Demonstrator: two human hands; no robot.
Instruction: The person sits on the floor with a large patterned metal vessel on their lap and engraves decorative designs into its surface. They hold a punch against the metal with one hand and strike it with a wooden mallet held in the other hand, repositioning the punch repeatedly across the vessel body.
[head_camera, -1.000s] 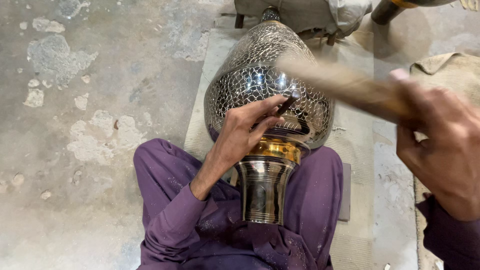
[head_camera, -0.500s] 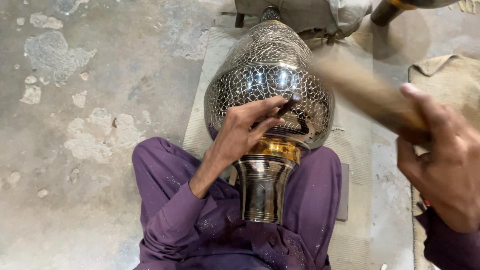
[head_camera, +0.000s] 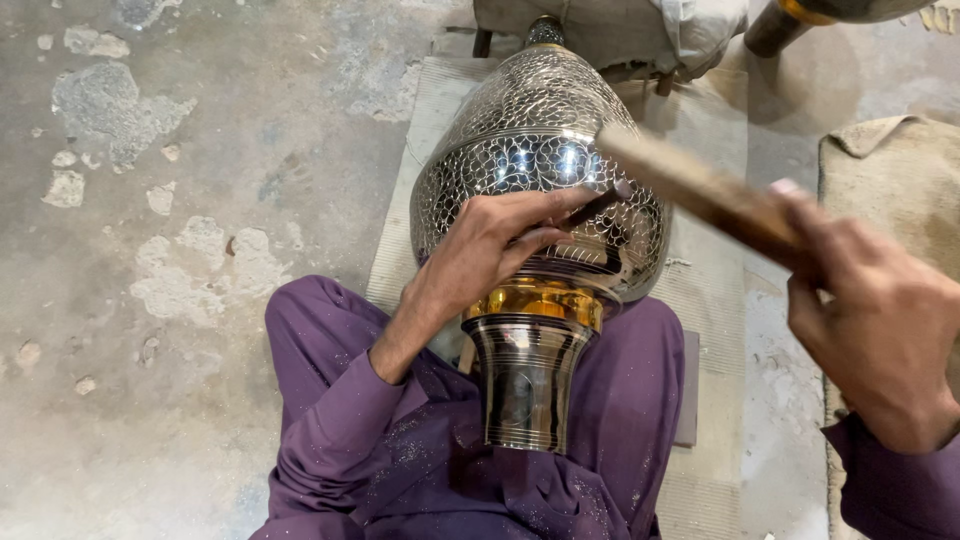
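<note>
A large engraved metal vase (head_camera: 520, 150) lies on its side across my purple-clad lap, its flared foot (head_camera: 525, 385) toward me and a gold band (head_camera: 535, 300) above it. My left hand (head_camera: 490, 245) rests on the vase's belly and pinches a thin dark chisel (head_camera: 595, 207) against the patterned surface. My right hand (head_camera: 870, 320) grips a wooden mallet handle (head_camera: 700, 190), blurred, whose far end is at the top of the chisel.
A woven mat (head_camera: 710, 130) lies under the vase on the patchy concrete floor (head_camera: 180, 200). A cloth-covered stool (head_camera: 610, 25) stands at the vase's neck. Another mat (head_camera: 900, 170) is at the right, and a dark metal piece (head_camera: 790, 20) at the top right.
The mallet has swung back and forth over the chisel, and my right hand has shifted slightly. My left hand and the vase have stayed in place.
</note>
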